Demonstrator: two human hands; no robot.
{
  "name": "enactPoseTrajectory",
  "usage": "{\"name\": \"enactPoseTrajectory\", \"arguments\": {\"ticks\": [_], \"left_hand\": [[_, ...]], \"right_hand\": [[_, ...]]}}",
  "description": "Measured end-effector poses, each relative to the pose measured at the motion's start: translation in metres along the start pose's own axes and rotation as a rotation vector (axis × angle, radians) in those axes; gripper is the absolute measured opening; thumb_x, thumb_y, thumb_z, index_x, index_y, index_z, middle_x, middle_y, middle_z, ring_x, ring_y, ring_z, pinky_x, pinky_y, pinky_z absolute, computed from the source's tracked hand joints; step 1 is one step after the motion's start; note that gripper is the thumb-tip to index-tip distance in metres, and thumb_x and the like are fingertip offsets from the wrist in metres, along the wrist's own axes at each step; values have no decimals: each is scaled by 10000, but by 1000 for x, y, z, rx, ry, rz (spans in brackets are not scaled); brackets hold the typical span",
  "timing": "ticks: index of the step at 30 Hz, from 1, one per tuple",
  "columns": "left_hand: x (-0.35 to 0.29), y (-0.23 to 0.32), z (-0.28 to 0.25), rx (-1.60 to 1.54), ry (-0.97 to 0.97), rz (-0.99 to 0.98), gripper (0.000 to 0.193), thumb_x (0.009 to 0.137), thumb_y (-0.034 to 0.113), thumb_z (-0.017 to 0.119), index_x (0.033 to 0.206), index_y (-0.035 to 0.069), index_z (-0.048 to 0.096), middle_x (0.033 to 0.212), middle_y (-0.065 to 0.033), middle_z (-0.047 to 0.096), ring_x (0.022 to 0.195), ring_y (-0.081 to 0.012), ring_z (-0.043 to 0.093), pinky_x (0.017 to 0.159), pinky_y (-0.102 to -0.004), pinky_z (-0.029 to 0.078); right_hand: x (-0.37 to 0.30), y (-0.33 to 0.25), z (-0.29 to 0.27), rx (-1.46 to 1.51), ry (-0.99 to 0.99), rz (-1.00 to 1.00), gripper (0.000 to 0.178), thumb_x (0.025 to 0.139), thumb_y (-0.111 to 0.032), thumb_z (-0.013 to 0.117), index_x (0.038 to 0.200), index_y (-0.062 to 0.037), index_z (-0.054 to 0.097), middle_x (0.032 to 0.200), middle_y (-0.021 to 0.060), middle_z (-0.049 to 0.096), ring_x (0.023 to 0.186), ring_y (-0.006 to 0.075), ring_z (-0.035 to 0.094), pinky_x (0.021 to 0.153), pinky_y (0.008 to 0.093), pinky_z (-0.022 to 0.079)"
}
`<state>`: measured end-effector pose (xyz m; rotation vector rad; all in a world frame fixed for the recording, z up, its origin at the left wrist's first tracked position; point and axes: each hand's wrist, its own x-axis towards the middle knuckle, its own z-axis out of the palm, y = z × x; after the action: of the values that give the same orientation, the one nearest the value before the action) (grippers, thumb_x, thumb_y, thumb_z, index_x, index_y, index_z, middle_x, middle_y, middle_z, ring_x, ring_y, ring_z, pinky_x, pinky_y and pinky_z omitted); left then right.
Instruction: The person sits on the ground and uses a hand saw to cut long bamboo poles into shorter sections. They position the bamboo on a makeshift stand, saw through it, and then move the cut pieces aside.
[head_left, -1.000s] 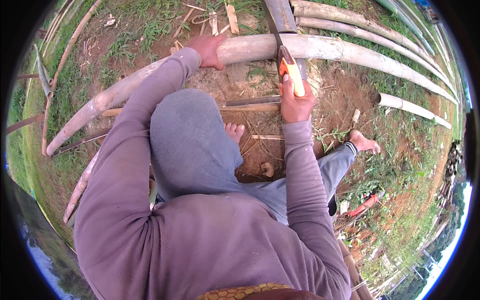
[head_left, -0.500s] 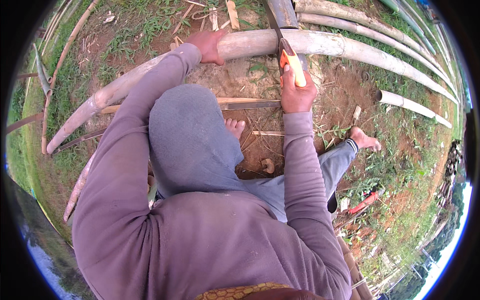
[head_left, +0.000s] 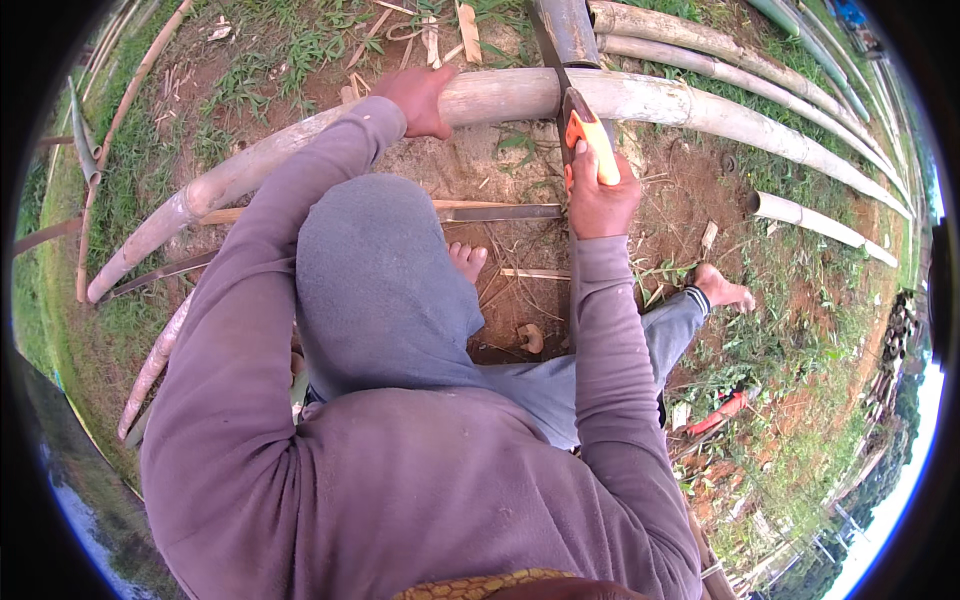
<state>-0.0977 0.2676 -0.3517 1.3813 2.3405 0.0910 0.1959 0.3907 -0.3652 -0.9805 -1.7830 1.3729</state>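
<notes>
A long pale bamboo pole lies crosswise in front of me. My left hand grips it from above, left of the middle, fingers wrapped over its far side. My right hand is closed around the orange handle of a handsaw. The dark saw blade crosses the pole to the right of my left hand and reaches beyond it. Under the pole near the blade, a thick grey bamboo piece points away from me. How deep the blade sits in the pole I cannot tell.
Several more bamboo poles lie at the far right, with a shorter cut pole nearer. Between my feet and the pole lies a flat dark blade-like strip. A red object rests on the grass at right. Wood scraps litter the far ground.
My right hand and the saw have moved slightly toward me and to the right along the cut. My left hand stays on the pole, which appears a little lower in view.
</notes>
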Motion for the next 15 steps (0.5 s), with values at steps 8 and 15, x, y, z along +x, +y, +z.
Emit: {"name": "enactPoseTrajectory", "arguments": {"ticks": [8,15], "left_hand": [[-14,-5,12,31,-1,-39,940,692,369,876,1518,113,507,1284,-204,708,1132,-424,706,980,-510,572],[-2,1,12,41,54,-13,940,708,377,886,1525,119,500,1366,-187,673,1172,-414,692,1006,-511,562]], "right_hand": [[-179,-56,-124,-94,-21,95,138,1032,-131,709,1001,-3,670,709,24,683,595,62,612,546,261,489],[3,-17,-4,-50,-15,-3,173,1026,-128,751,994,35,700,782,38,703,705,67,607,632,260,493]]}}
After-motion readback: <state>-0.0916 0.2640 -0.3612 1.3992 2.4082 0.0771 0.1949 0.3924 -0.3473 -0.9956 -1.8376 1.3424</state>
